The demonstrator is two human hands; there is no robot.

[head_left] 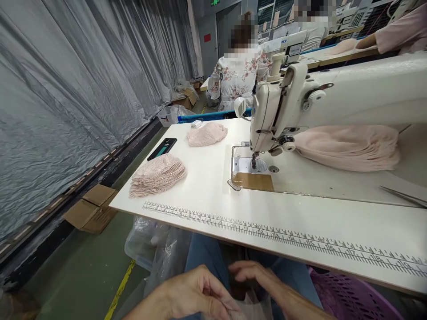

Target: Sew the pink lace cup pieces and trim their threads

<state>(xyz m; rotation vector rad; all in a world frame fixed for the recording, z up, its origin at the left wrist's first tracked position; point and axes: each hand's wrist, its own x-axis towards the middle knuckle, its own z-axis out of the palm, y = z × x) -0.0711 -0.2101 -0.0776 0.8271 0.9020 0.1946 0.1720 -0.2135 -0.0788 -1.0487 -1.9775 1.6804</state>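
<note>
Below the table edge, over my lap, my left hand [196, 293] is closed in a pinch on a thin, pale pink fabric piece [248, 309], which the bottom of the view cuts off. My right hand [258, 278] is beside it, its fingers stretched out and slightly curled above the fabric, not visibly gripping it. On the white sewing table [207, 189] ahead, a thick stack of pink lace-edged fabric pieces [158, 175] lies at the left. A smaller pink fabric pile [207, 134] is farther back. The sewing machine [267, 120] stands at the right, with its needle area in front.
More pink fabric [350, 146] lies under the machine arm, and scissors [403, 195] are at the right. A dark phone-like object [162, 149] rests at the table's left. A purple basket [353, 293] stands below. A cardboard box [91, 209] is on the floor; other people sit ahead.
</note>
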